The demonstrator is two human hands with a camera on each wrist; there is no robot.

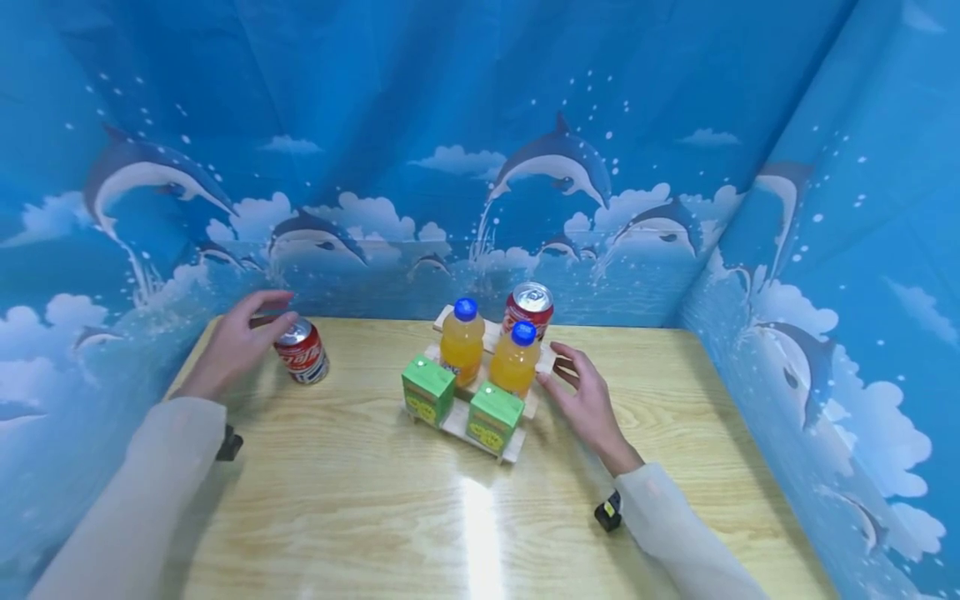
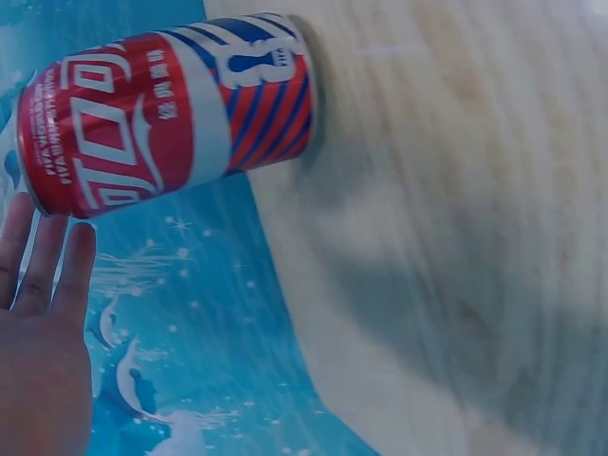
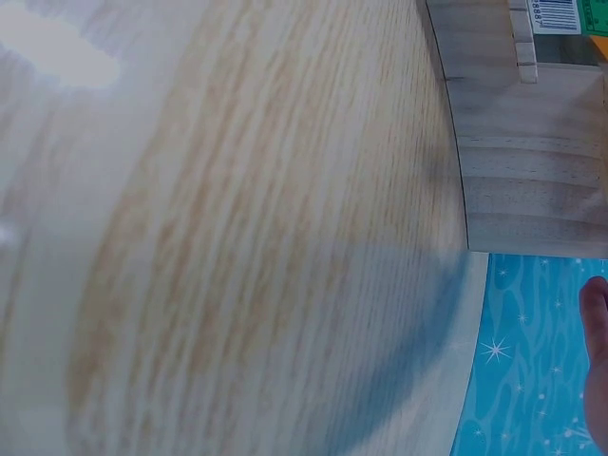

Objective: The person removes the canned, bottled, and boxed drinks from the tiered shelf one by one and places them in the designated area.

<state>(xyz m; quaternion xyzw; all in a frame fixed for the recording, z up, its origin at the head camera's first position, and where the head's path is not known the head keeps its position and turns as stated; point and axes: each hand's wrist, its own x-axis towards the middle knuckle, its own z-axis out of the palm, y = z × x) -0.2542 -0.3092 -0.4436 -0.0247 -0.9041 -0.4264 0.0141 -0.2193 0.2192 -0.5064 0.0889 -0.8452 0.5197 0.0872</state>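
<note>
A red cola can stands upright at the table's left. My left hand is at its top, thumb and fingers spread around the rim. In the left wrist view, straight fingers reach the can's top end. A tiered wooden rack carries two green drink cartons in front, two orange juice bottles with blue caps in the middle, and another red can at the back. My right hand is at the rack's upper right corner, thumb and fingers apart; the right wrist view shows just one finger beside the side panel.
The wood-grain table is bordered by a blue dolphin-print curtain at the back and both sides. A bright reflection lies on the tabletop before the rack. A small black device sits at the right wrist.
</note>
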